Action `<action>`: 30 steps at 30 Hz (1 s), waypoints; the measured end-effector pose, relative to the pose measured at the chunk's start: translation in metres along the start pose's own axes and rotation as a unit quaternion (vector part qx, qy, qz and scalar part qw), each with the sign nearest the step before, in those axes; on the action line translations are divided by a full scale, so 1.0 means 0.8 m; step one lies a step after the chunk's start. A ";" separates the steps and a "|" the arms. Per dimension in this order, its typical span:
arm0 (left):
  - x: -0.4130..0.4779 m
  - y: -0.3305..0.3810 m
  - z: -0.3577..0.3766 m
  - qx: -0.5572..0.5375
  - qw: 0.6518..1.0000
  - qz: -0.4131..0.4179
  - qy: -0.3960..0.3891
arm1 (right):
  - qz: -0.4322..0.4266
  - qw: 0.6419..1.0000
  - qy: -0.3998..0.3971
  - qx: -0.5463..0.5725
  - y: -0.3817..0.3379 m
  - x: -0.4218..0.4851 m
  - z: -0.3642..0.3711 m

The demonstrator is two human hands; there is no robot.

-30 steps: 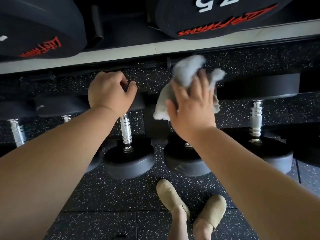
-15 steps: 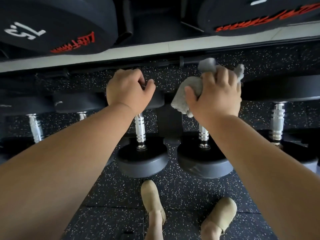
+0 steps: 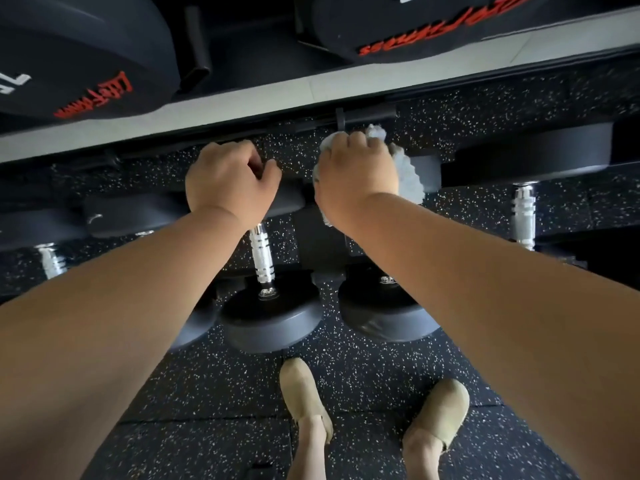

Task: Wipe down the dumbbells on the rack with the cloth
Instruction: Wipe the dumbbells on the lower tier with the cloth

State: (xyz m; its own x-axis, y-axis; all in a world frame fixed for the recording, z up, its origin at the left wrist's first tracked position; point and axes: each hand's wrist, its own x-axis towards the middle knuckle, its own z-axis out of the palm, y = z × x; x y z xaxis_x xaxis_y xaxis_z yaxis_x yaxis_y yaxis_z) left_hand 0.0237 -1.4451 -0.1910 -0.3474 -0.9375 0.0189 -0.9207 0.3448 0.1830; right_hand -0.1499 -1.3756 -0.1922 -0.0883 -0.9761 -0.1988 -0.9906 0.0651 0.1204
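Black dumbbells with knurled silver handles lie in a row on the low rack tier. My left hand (image 3: 231, 183) is curled over the far head of one dumbbell (image 3: 261, 252). Beside it, my right hand (image 3: 356, 174) presses a bunched grey cloth (image 3: 410, 180) onto the far head of the neighbouring dumbbell (image 3: 388, 311), whose handle my forearm mostly hides. Both near heads face me, just above the floor.
The grey rack rail (image 3: 242, 100) runs across above my hands, with big black dumbbells (image 3: 86, 60) on the upper tier. Another dumbbell (image 3: 524, 216) lies to the right and more to the left. My two beige shoes (image 3: 301, 393) stand on speckled rubber flooring.
My right hand has closed down with the cloth onto the dumbbell's far head, the cloth going from loose and raised to bunched under the fingers. My left hand keeps its hold.
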 end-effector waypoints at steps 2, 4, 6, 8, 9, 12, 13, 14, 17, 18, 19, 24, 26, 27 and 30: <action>-0.001 -0.001 0.001 -0.006 1.000 -0.001 0.004 | 0.001 1.000 -0.002 0.028 0.002 0.005 -0.004; 0.000 -0.001 0.002 -0.006 1.000 -0.004 0.010 | 0.022 0.994 0.038 0.099 0.023 -0.007 -0.004; 0.001 0.001 0.001 -0.006 1.000 -0.002 0.011 | 0.070 0.968 0.123 0.205 0.056 -0.030 0.008; 0.001 0.002 -0.001 -0.002 1.000 -0.001 0.006 | 0.143 0.915 0.168 0.336 0.084 -0.050 0.019; 0.002 0.002 -0.001 -0.002 1.000 -0.001 0.006 | 0.177 0.893 0.159 0.383 0.093 -0.049 0.022; 0.000 0.000 0.001 -0.004 1.000 0.000 0.010 | 0.197 0.906 0.088 0.364 0.088 -0.024 0.017; -0.001 0.000 0.001 -0.007 1.000 0.000 0.010 | 0.175 0.932 0.059 0.313 0.080 -0.017 0.010; -0.002 0.000 0.000 -0.011 1.000 0.000 0.008 | 0.137 0.956 0.038 0.256 0.075 -0.015 0.005; -0.001 0.001 -0.001 -0.015 1.000 -0.002 0.004 | 0.063 0.970 0.039 0.233 0.083 -0.020 0.003; -0.001 0.000 -0.001 -0.015 1.000 -0.004 0.006 | 0.079 0.959 0.058 0.266 0.089 -0.024 0.006; -0.001 0.000 0.000 -0.016 1.000 -0.005 0.009 | 0.104 0.944 0.086 0.300 0.095 -0.029 0.010; -0.001 -0.001 0.002 -0.029 0.999 -0.007 0.018 | 0.356 0.809 0.067 0.462 0.119 -0.050 0.036; -0.001 -0.001 0.002 -0.030 0.999 -0.006 0.020 | 0.382 0.784 0.037 0.488 0.110 -0.055 0.037; 0.000 -0.001 0.002 -0.029 0.999 -0.007 0.020 | 0.378 0.784 0.036 0.492 0.099 -0.056 0.036; 0.000 -0.002 0.002 -0.024 1.000 -0.013 0.015 | 0.345 0.794 0.072 0.496 0.074 -0.060 0.035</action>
State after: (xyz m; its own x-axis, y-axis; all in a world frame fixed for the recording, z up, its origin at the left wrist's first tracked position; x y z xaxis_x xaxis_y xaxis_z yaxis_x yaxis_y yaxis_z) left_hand 0.0247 -1.4453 -0.1928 -0.3169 -0.9475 0.0429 -0.9197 0.3180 0.2303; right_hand -0.2069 -1.3189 -0.2031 -0.7037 -0.6452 -0.2975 -0.3124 0.6571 -0.6861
